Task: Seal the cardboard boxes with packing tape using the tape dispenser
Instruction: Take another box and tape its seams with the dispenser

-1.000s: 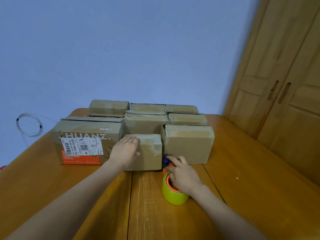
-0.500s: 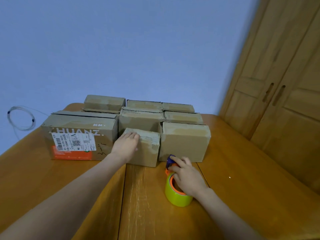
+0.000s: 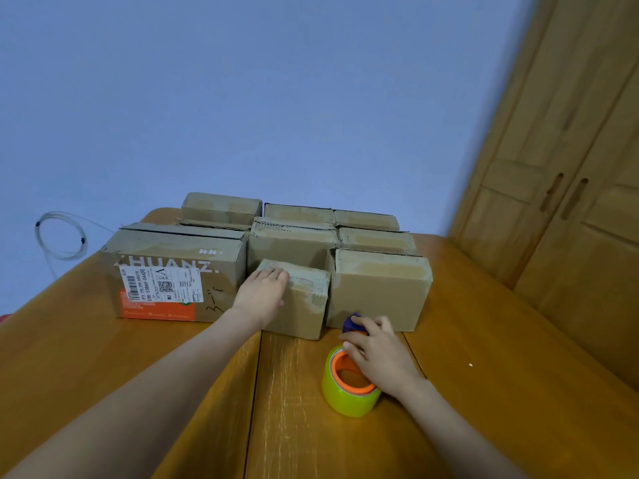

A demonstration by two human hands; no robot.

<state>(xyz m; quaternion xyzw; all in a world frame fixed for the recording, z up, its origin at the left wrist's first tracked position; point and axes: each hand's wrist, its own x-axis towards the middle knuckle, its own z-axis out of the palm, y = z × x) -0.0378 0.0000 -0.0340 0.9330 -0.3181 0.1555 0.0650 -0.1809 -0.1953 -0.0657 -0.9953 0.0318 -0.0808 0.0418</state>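
Standing by the wooden worktop (image 3: 484, 340), I see the left hand (image 3: 262, 295) gripping the small box (image 3: 304, 302) at its top left edge, fingers curled over the rim, and the box sits tilted, front row, between the big labelled box (image 3: 173, 271) and a plain box (image 3: 380, 292). More cardboard boxes (image 3: 297, 216) are packed behind them. The right hand (image 3: 377, 354) rests curled on the tape dispenser (image 3: 349, 385) (yellow-green roll, orange core, purple bit at the front), which stands on the worktop just in front of the boxes. A coiled cable (image 3: 58, 236) hangs on the wall off to the left.
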